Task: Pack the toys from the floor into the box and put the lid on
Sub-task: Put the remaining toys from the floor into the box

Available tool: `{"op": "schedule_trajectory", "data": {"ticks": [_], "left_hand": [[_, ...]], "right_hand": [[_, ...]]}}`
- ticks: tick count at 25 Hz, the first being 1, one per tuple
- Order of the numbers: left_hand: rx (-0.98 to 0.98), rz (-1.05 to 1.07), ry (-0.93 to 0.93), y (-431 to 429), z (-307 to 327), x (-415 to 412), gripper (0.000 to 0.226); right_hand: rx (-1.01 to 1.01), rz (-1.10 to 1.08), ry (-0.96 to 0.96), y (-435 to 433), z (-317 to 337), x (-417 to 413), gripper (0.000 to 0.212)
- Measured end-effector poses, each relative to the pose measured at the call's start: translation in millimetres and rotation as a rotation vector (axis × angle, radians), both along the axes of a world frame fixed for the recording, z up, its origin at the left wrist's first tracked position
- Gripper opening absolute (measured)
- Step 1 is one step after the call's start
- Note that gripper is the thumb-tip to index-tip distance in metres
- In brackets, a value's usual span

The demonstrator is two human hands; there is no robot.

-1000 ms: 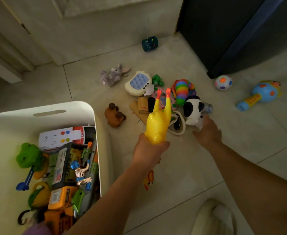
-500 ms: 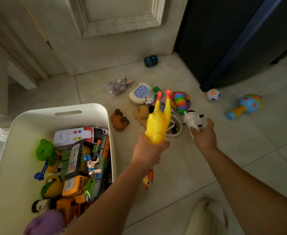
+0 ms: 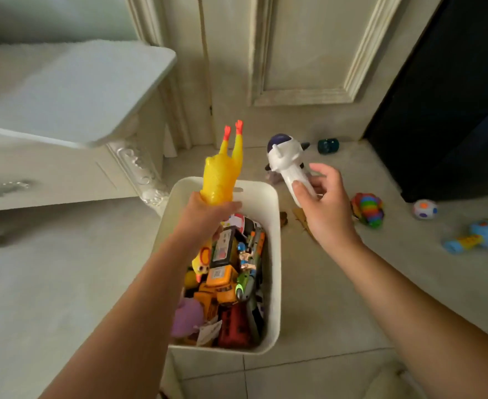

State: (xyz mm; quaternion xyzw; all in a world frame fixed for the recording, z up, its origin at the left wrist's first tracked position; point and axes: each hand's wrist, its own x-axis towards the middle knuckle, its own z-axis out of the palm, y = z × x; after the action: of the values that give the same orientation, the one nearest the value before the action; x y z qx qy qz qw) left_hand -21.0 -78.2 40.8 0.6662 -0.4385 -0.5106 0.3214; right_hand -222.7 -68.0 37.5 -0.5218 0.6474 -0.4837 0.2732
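Box (image 3: pixel 275 254) on floor, quite full, no lid on. Lay both toys flat on pile, long way along box, so lid can sit later.
Yellow chicken (image 3: pixel 219 174) over far end of box, feet up, head hanging down inside. Lower it, don't throw.
White toy (image 3: pixel 287 165) in air just right of box; bring over rim first.
Left hand (image 3: pixel 205 217) wrapped round chicken's middle.
Right hand (image 3: pixel 327 211) pinches white toy's stem, thumb on front.
Rainbow toy (image 3: pixel 368 208) and spotted ball (image 3: pixel 425 209) on floor, yours next.
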Motion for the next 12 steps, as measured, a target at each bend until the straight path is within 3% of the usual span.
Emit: {"op": "schedule_trajectory", "data": {"ticks": [5, 12], "left_hand": [[0.063, 0.107, -0.007, 29.6, -3.5, 79.8, 0.040], [0.105, 0.113, 0.046, 42.5, -20.2, 107.6, 0.046]], "right_hand": [[0.086, 0.264, 0.141, 4.9, -30.0, 95.7, 0.026], [0.219, 0.502, 0.642, 23.1, -111.5, 156.0, 0.023]]}}
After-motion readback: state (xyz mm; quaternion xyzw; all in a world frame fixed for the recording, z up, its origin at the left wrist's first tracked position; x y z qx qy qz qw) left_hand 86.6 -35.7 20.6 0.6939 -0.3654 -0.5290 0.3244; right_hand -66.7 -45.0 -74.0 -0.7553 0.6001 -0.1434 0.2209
